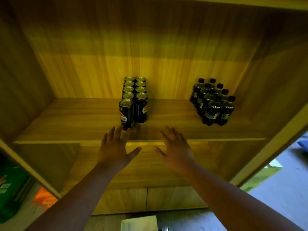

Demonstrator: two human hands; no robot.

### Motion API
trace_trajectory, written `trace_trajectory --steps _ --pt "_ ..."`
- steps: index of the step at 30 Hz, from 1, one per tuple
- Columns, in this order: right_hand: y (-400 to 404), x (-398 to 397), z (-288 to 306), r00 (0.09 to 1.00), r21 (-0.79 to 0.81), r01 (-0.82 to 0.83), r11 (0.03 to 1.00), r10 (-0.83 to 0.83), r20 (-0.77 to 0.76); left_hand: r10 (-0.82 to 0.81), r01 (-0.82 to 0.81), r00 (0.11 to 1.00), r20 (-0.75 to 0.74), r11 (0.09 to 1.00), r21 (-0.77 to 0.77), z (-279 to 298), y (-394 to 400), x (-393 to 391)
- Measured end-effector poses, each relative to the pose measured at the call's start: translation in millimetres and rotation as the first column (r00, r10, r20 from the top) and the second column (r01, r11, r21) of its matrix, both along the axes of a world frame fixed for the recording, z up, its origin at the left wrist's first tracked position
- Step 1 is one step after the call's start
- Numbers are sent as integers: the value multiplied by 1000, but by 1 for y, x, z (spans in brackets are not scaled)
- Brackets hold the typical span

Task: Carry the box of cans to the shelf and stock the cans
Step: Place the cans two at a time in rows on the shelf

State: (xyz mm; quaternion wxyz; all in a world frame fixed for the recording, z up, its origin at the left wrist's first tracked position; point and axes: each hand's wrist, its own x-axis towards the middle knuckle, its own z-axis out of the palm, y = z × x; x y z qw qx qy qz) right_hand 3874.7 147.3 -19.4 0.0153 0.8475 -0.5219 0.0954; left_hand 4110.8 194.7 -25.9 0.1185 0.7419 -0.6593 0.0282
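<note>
Several black cola cans (134,97) stand in two rows running front to back on the wooden shelf board (66,124). The front can (126,114) of the left row stands nearest the edge. My left hand (115,147) is open with fingers spread, its fingertips just below that can's base. My right hand (176,149) is open too, held at the shelf's front edge to the right of the cans, holding nothing. The box is only partly seen as a pale flap (139,223) at the bottom edge.
A cluster of small dark bottles (213,102) stands on the right of the same shelf. Wooden side walls close in left and right. Green and orange packages (10,192) sit lower left. Grey floor (283,189) shows at the lower right.
</note>
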Motion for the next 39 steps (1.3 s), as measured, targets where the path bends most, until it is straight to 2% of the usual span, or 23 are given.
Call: trace_trajectory --steps 5,12,22,30,39 --pt "32 -58 -23 997 14 -83 996 83 -7 11 -11 1000 -18 1000 -22 -17 45 -71" --pt "77 -129 -55 995 98 -97 990 94 31 0 4 998 -58 997 75 -48 90 -144" --pt "120 -167 -168 995 254 -4 967 -22 99 -113 137 984 -136 974 180 -165 94 -183" --pt "127 -169 -308 990 202 -22 979 -6 141 -135 154 983 -123 973 169 -312 87 -189" --pt "136 -170 -557 982 228 -44 973 0 190 -158 183 975 -154 969 166 -556 73 -191"
